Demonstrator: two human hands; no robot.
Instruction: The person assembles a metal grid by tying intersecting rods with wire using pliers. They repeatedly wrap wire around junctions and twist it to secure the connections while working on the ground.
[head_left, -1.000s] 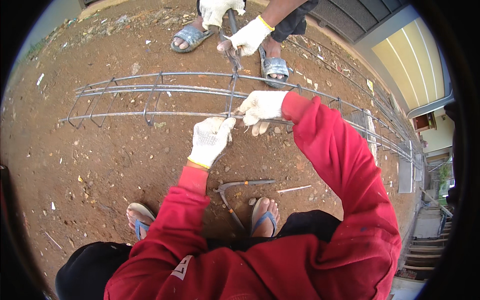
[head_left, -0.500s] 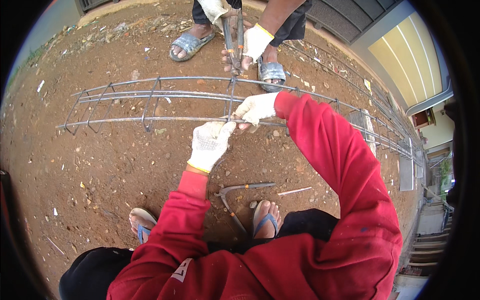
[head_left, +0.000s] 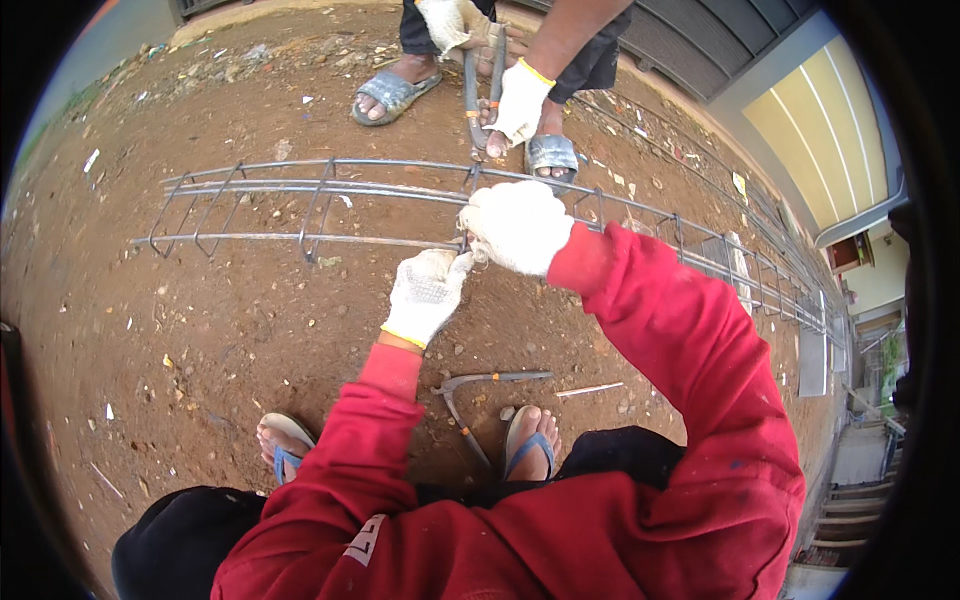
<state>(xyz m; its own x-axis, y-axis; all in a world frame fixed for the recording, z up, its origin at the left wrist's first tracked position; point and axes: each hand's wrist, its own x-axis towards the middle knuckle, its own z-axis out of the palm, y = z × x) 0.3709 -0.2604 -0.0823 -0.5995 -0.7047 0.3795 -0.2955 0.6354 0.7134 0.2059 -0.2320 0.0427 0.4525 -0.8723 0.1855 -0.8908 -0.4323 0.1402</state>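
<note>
A long rebar cage (head_left: 380, 241) of thin steel bars with bent stirrups runs across in front of me. My left hand (head_left: 425, 295), in a white knit glove, is closed at the near bar, thumb and fingers pinching it beside a stirrup. Just above and to its right, my gloved right hand (head_left: 518, 228) is curled closed against that same stirrup. Its fingertips are hidden, so what it grips does not show. Between my feet lies a pair of pincers (head_left: 447, 387) with orange bands on spread handles.
Across the cage a co-worker in white gloves and grey sandals (head_left: 392, 95) holds long-handled pincers (head_left: 473, 100) by the far bar. A thin pale stick (head_left: 589, 389) lies on the brown dirt (head_left: 250, 330). The cage's right end reaches toward a grey slab (head_left: 813, 350).
My right hand has risen from the near bar and turned over, now covering part of the stirrup. The left stays close by. The co-worker's pincers have lifted slightly off the far bar.
</note>
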